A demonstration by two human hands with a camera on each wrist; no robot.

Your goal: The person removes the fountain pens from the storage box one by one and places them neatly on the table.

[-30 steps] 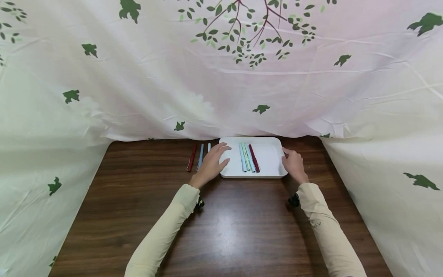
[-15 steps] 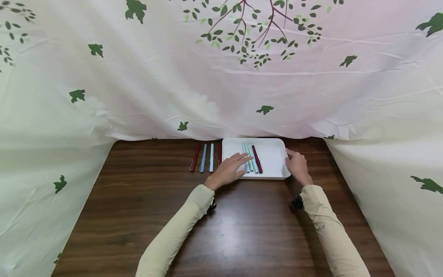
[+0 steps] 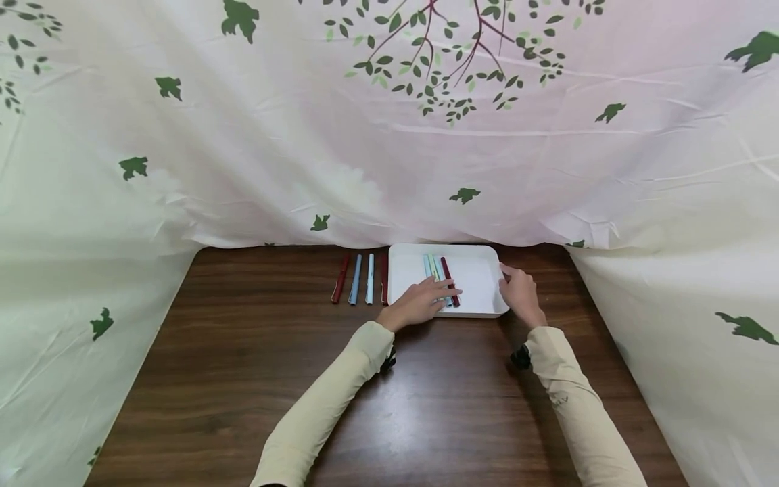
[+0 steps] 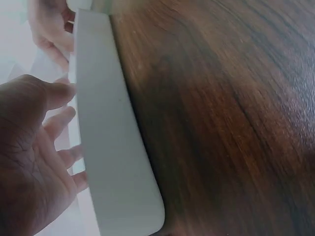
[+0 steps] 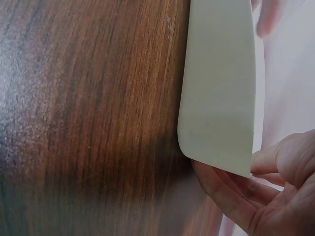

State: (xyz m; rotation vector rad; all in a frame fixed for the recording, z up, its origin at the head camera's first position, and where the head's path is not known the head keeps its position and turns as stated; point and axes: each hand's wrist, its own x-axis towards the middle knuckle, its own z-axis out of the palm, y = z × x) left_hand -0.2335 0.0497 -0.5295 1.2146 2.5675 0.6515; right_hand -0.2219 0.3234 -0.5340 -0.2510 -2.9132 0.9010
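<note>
A white tray (image 3: 477, 281) lies at the far side of the table. In it, side by side, are pale blue pens, a light green pen (image 3: 433, 262) and a dark red pen (image 3: 447, 268). My left hand (image 3: 418, 302) reaches over the tray's front wall with fingers spread above these pens, covering their lower parts; whether it touches them is unclear. In the left wrist view that wall (image 4: 108, 123) partly hides the fingers. My right hand (image 3: 520, 296) grips the tray's right end, thumb at the rim and fingers around the outside corner in the right wrist view (image 5: 266, 191).
Left of the tray, a red pen (image 3: 340, 279), a blue pen (image 3: 356, 279), a light blue pen (image 3: 370, 279) and another dark red pen (image 3: 384, 279) lie in a row on the brown wooden table (image 3: 243, 365). A printed cloth (image 3: 365, 169) hangs behind the table.
My left hand has moved right from the tray's left edge to above the pens inside, uncovering the dark red pen beside the tray. My right hand stays at the tray's right end.
</note>
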